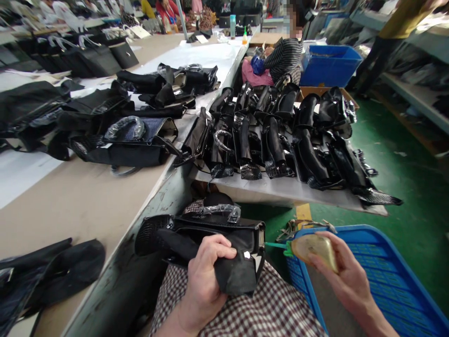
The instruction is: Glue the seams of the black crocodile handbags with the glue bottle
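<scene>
A black handbag (217, 234) lies across my lap, its plastic-wrapped handle on top. My left hand (205, 276) is closed on a black flap of that bag at its front. My right hand (345, 276) is held over a blue plastic crate (393, 267) at my right and grips a gold, shell-shaped tool (315, 248) with a thin green tip pointing left toward the bag.
A long worktable (84, 196) at my left carries several black bags (126, 140). A board ahead holds a dense row of black bags (280, 135). Another person in a striped top (286, 56) sits beyond, by a blue bin (329, 63). Green floor lies to the right.
</scene>
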The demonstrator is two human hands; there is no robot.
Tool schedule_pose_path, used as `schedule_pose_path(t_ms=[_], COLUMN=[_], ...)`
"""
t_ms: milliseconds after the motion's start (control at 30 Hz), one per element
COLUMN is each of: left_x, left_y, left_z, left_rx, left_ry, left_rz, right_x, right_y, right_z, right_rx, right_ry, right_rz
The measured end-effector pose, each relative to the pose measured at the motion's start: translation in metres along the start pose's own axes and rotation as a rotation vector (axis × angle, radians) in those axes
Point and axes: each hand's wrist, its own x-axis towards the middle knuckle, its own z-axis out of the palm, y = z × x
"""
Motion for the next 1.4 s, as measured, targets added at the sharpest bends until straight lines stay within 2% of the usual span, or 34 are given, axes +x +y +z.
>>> schedule_pose_path(t_ms=[100, 500, 667, 833, 1100, 1400], left_x=[0.001, 0.002, 0.002, 0.002, 0.000, 0.005], left_y=[0.000, 0.003, 0.003, 0.000, -0.001, 0.003], left_z=[0.000, -0.001, -0.002, 0.000, 0.002, 0.001], left_rx=[0.006, 0.019, 0.016, 0.003, -0.002, 0.011], left_ry=[0.007, -0.004, -0.033, 0.003, 0.005, 0.004], left_rz=[-0.001, 0.017, 0.012, 0.027, 0.005, 0.020], right_x=[-0.004, -0.015, -0.024, -0.033, -0.033, -0.019], right_y=[0.004, -0.016, -0.026, -0.040, -0.035, -0.030], right_z=[-0.001, 0.002, 0.003, 0.004, 0.004, 0.004], right_rx=[0.041, 0.334, 0.495, 0.573, 0.556, 0.207], right_ry=[0.033, -0.085, -0.135, -0.124, -0.124, -0.020], right_rz=[0.032, 0.365, 0.437, 0.483, 0.479, 0.351])
